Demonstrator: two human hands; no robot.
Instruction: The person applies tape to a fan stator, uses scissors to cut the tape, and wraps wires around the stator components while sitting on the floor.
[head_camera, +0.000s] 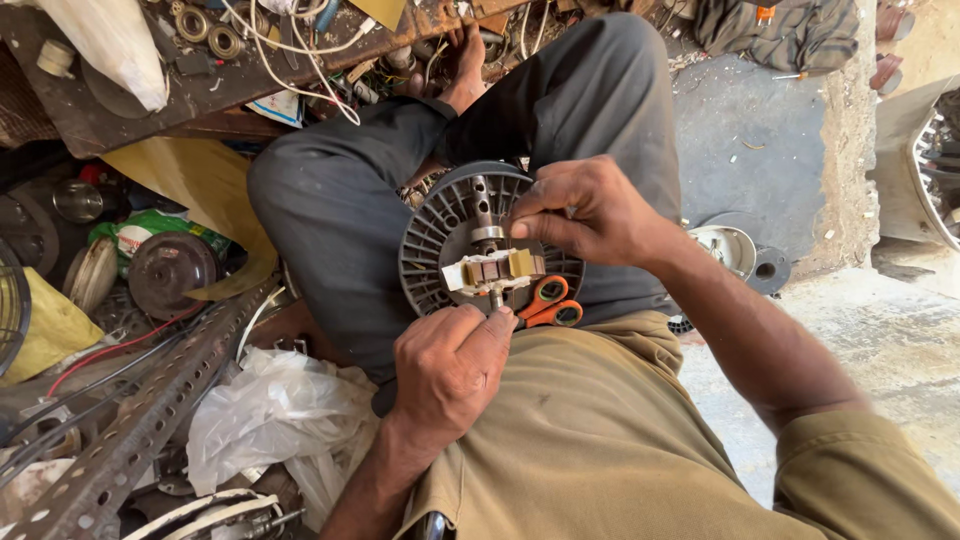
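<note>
Gripping the lower end of the rotor's steel shaft (493, 296), our left hand (450, 368) curls closed around it, while our right hand (585, 210) pinches the top edge of the small rotor (495, 268) with its paper-wrapped core. Both sit over our lap, in front of a grey ribbed fan housing (440, 235). Orange-handled scissors (545, 303) lie just beside the rotor, touching our trousers.
</note>
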